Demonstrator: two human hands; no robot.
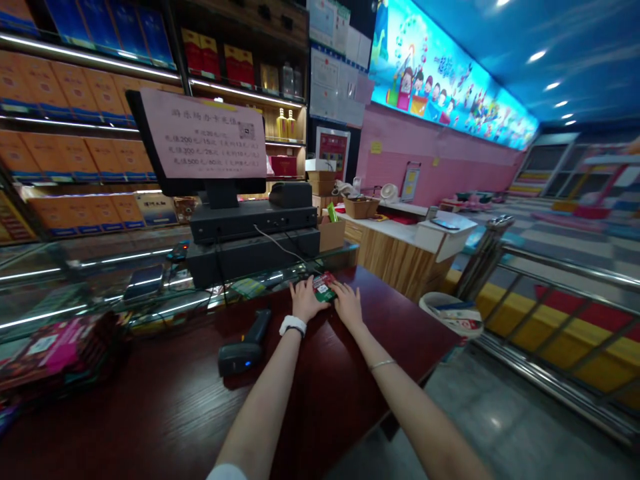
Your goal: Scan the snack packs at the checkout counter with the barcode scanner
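Observation:
A small red and green packet [325, 288] with a white label, perhaps a snack, is between my two hands at the far part of the dark red table. My left hand [306, 301] grips its left side, the thumb along the near edge and the other fingers somewhat spread. On the right side, the fingers of my right hand [348, 304] curl onto it. A black barcode scanner [244, 347] with a blue light lies to the left of my left forearm. Fingertips behind the packet are partly hidden.
A stack of pink and dark packets [57, 350] sits on the table [165, 407] at left. Behind stand a glass counter, a cash register [253, 223] and a monitor bearing a pink price sheet [205, 137]. A full bin [453, 313] and a metal railing [560, 293] are at right.

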